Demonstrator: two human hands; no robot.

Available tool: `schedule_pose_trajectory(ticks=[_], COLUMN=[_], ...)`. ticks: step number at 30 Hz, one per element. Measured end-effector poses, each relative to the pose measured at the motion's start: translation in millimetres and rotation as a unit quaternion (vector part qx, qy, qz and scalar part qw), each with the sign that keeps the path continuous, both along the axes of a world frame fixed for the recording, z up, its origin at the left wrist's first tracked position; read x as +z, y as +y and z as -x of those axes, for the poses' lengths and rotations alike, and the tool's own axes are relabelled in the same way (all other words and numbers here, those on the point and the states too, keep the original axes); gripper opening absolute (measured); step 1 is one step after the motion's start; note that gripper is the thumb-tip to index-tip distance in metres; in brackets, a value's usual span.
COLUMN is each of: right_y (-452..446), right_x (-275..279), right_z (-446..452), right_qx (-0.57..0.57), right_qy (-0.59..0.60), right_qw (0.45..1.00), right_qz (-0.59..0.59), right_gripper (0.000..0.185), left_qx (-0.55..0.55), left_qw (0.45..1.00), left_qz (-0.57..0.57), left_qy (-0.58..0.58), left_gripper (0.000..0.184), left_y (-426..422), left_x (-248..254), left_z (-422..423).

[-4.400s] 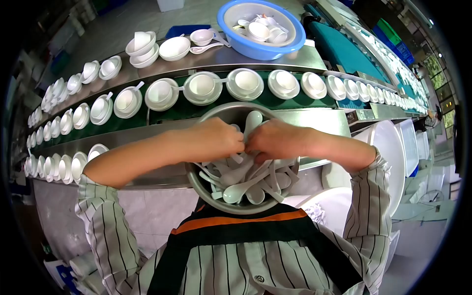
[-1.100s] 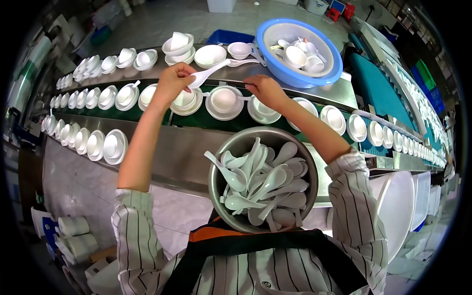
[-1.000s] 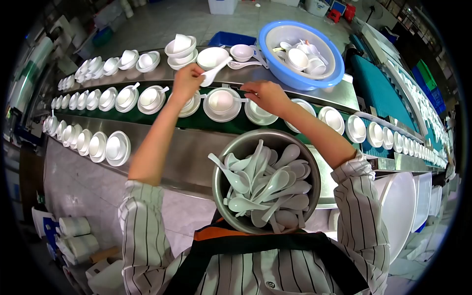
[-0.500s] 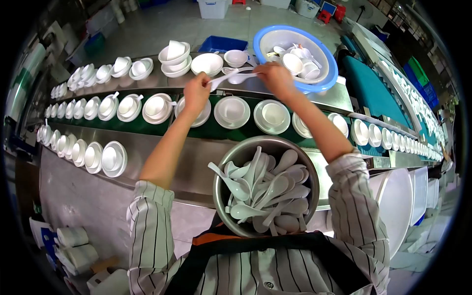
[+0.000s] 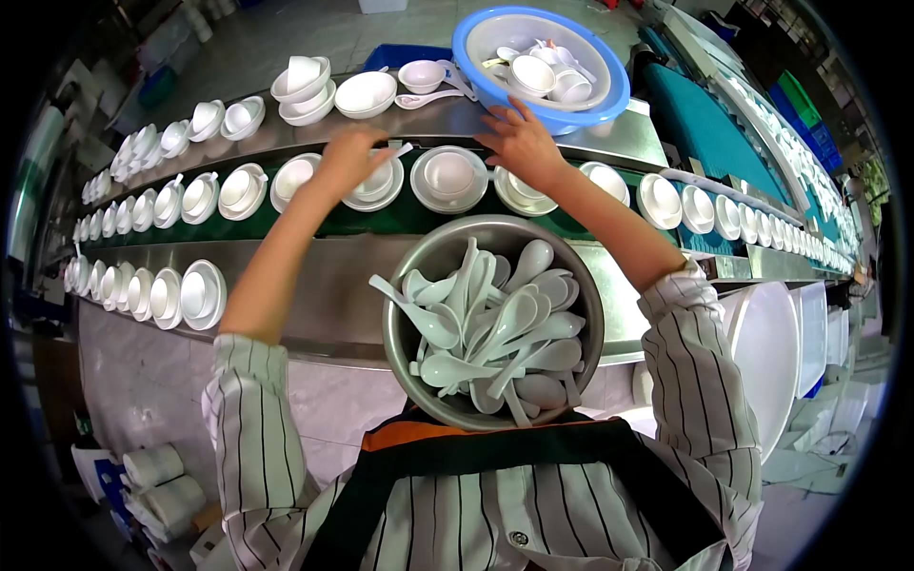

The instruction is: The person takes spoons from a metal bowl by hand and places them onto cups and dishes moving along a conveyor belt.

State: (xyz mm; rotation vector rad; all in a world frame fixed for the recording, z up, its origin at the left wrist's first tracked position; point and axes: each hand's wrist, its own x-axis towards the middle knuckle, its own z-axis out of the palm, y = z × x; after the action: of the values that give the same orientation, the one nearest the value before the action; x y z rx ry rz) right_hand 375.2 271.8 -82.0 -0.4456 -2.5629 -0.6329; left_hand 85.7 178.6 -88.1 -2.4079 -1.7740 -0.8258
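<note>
My left hand (image 5: 354, 160) is closed over a bowl set (image 5: 379, 188) on the green belt. A white soup spoon (image 5: 404, 149) juts out past its fingertips; the rest of the spoon is hidden. My right hand (image 5: 524, 145) has its fingers spread, holding nothing, above another bowl set (image 5: 524, 197) and just below the blue-rimmed basin (image 5: 609, 100). Between the hands stands a white bowl on a plate (image 5: 448, 181). Close to my body, a steel bowl (image 5: 400, 357) is heaped with white soup spoons (image 5: 505, 319).
Stacked bowls and plates line the green belt (image 5: 333, 221) to both sides. On the steel shelf behind are bowls (image 5: 366, 94), a loose spoon (image 5: 428, 98) and the basin, with cups and spoons inside. A teal conveyor (image 5: 705, 143) runs at right.
Both hands have come down toward the belt; the left has carried a spoon to a bowl. The right hand has let go of its spoon and spread its fingers. The view has shifted.
</note>
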Motion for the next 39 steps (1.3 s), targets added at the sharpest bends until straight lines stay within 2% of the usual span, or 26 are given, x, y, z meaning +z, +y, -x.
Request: schedule_pose_trajectory(ticks=[1, 2, 3, 4, 5, 7, 8, 10, 11, 13, 15, 16, 17, 19, 20, 23, 25, 27, 30, 33, 34, 35, 37, 39], right_y=[-15.8, -35.9, -57.6, -77.6, -94.0, -112.7, -115.7, -108.5, -105.0, -96.4, -79.0, -62.7, -44.5, -12.3, -1.0, 24.4, 31.4, 26.1, 6.2, -45.8, -69.3, -90.8, -117.4, -135.5], right_x=[14.2, 31.1, 46.4, 56.4, 60.1, 47.3, 44.6, 58.5, 63.8, 72.1, 82.3, 79.5, 72.0, 59.3, 51.9, 18.4, -2.5, -14.1, -10.1, 33.5, 46.1, 50.6, 38.3, 40.6], right_z=[1.3, 3.1, 4.7, 0.7, -3.3, -8.3, -10.1, -17.7, -23.7, -41.6, -61.7, -70.3, -78.0, -95.9, -103.4, -120.7, -119.9, -108.0, -84.2, -43.9, -31.1, -20.8, -5.5, -12.8], right_qx=[0.012, 0.052, 0.09, 0.127, 0.163, 0.206, 0.223, 0.231, 0.237, 0.194, 0.074, 0.031, -0.013, -0.113, -0.163, -0.177, -0.162, -0.142, -0.025, 0.027, 0.094, 0.16, 0.171, 0.146], right_qy=[0.007, 0.021, 0.033, -0.044, -0.121, -0.169, -0.191, -0.114, -0.076, -0.04, 0.023, 0.06, 0.097, 0.07, 0.056, 0.031, 0.022, 0.012, 0.099, 0.062, 0.004, -0.053, -0.208, -0.227], right_qw=[1.0, 0.995, 0.985, 0.966, 0.935, 0.939, 0.939, 0.95, 0.952, 0.939, 0.94, 0.956, 0.966, 0.97, 0.969, 0.963, 0.945, 0.939, 0.978, 0.947, 0.939, 0.923, 0.928, 0.952], right_qz=[0.014, 0.078, 0.146, 0.22, 0.291, 0.22, 0.182, 0.179, 0.177, 0.28, 0.333, 0.287, 0.239, 0.201, 0.179, 0.2, 0.282, 0.312, 0.18, 0.314, 0.332, 0.347, 0.257, 0.148], right_gripper=[0.028, 0.025, 0.022, 0.019, 0.015, 0.015, 0.015, 0.011, 0.009, 0.011, 0.012, 0.009, 0.007, 0.007, 0.007, 0.006, 0.007, 0.009, 0.013, 0.016, 0.017, 0.018, 0.016, 0.015], left_qx=[-0.027, -0.1, -0.152, -0.204, -0.188, -0.17, -0.163, -0.148, -0.145, -0.137, -0.091, -0.085, -0.079, -0.06, -0.037, 0.011, 0.011, 0.003, -0.005, -0.023, -0.001, -0.002, -0.011, -0.051], left_qw=[0.992, 0.977, 0.96, 0.957, 0.957, 0.961, 0.948, 0.912, 0.913, 0.909, 0.943, 0.962, 0.976, 0.995, 0.996, 0.996, 0.996, 0.998, 0.994, 0.996, 0.996, 0.998, 0.998, 0.936], left_qz=[0.11, 0.162, 0.228, 0.205, 0.194, 0.159, 0.203, 0.289, 0.317, 0.369, 0.32, 0.261, 0.201, 0.064, 0.036, -0.025, 0.0, 0.059, 0.107, 0.088, 0.069, 0.059, 0.04, 0.295], left_qy=[-0.054, -0.091, -0.066, -0.008, 0.11, 0.147, 0.184, 0.251, 0.212, 0.137, 0.026, -0.001, -0.028, -0.056, -0.073, -0.083, -0.089, -0.023, -0.023, 0.017, 0.049, 0.017, -0.047, -0.184], left_gripper=[0.031, 0.028, 0.027, 0.033, 0.027, 0.019, 0.016, 0.009, 0.009, 0.008, 0.006, 0.007, 0.009, 0.008, 0.007, 0.01, 0.009, 0.009, 0.016, 0.023, 0.023, 0.022, 0.019, 0.014], left_y=[-27.0, -53.1, -80.3, -97.9, -115.2, -127.9, -126.4, -124.3, -123.3, -115.3, -100.3, -83.9, -63.5, -11.3, 15.4, 61.9, 66.4, 65.2, 61.5, 56.3, 45.8, 33.8, 3.3, -44.8], left_x=[34.4, 55.4, 76.2, 76.0, 76.1, 62.7, 64.8, 72.5, 79.9, 106.2, 134.4, 132.7, 125.4, 88.0, 67.1, 3.4, -19.0, -33.9, -39.4, -44.1, -33.5, -16.6, 26.6, 70.1], left_z=[-27.4, -48.7, -66.8, -79.2, -90.6, -98.7, -98.3, -95.3, -90.8, -77.2, -74.5, -68.5, -62.1, -55.9, -54.9, -62.8, -70.7, -71.6, -54.0, -34.8, -39.4, -49.3, -76.3, -103.8])
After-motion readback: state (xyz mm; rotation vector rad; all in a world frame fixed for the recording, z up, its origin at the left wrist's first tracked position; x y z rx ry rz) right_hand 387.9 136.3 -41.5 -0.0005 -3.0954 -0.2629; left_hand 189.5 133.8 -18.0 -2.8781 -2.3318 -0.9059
